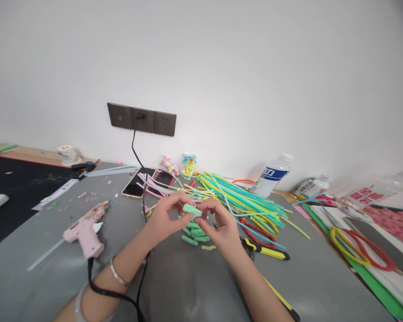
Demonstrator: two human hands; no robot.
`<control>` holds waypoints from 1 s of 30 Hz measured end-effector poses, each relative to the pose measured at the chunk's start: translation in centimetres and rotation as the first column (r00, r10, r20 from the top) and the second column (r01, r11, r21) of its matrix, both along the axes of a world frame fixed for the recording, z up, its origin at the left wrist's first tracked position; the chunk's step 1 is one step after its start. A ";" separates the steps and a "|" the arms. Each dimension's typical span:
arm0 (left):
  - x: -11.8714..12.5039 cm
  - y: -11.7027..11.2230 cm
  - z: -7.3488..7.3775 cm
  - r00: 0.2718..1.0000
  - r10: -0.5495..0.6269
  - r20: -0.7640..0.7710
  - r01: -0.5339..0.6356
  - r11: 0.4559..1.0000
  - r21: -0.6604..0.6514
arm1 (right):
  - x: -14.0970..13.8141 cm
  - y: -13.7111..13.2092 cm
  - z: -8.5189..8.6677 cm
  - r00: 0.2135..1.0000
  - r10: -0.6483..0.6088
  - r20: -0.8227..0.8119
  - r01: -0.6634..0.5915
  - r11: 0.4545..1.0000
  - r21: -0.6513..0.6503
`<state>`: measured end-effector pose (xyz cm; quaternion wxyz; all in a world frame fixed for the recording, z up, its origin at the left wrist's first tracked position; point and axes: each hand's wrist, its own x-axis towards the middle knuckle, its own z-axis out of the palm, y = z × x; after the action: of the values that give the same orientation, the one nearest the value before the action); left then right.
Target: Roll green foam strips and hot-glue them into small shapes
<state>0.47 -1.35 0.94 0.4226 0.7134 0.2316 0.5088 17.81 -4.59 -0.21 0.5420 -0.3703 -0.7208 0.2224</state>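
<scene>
My left hand (166,217) and my right hand (218,223) meet above the grey table (195,286), both pinching one short green foam piece (191,209) between fingertips. Just below them lies a small heap of cut green pieces (195,232). Behind the hands spreads a bundle of long green, yellow and blue foam strips (242,199). A bracelet sits on my left wrist.
A pink glue gun (85,230) lies at left, its black cord running to a wall socket (141,119). A phone (137,183), small craft figures (188,164), plastic bottles (272,175), a yellow-handled cutter (267,250) and red and yellow scissors (359,243) lie around.
</scene>
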 end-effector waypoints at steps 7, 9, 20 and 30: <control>-0.1 0.4 -0.1 0.999 0.034 -0.018 -0.034 0.999 -0.001 | 0.6 0.3 -0.4 1.000 0.022 0.012 -0.022 1.000 -0.005; -0.2 0.6 -0.3 0.999 0.042 -0.020 -0.042 0.999 -0.013 | 1.2 0.8 -0.6 1.000 0.008 0.017 -0.009 0.999 0.038; -0.1 1.9 -1.7 0.999 0.051 0.001 -0.051 0.992 -0.118 | -5.5 -4.1 2.5 0.951 0.044 0.306 -0.128 0.956 0.263; -0.1 2.5 -2.9 0.993 0.106 -0.058 -0.111 0.989 -0.102 | -19.6 -4.7 2.2 0.686 0.103 0.721 0.032 0.985 -0.171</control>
<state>0.37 1.12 -1.93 0.4250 0.6896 0.3073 0.4994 -1.75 -9.24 1.96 0.1742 -0.4585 -0.8619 0.1285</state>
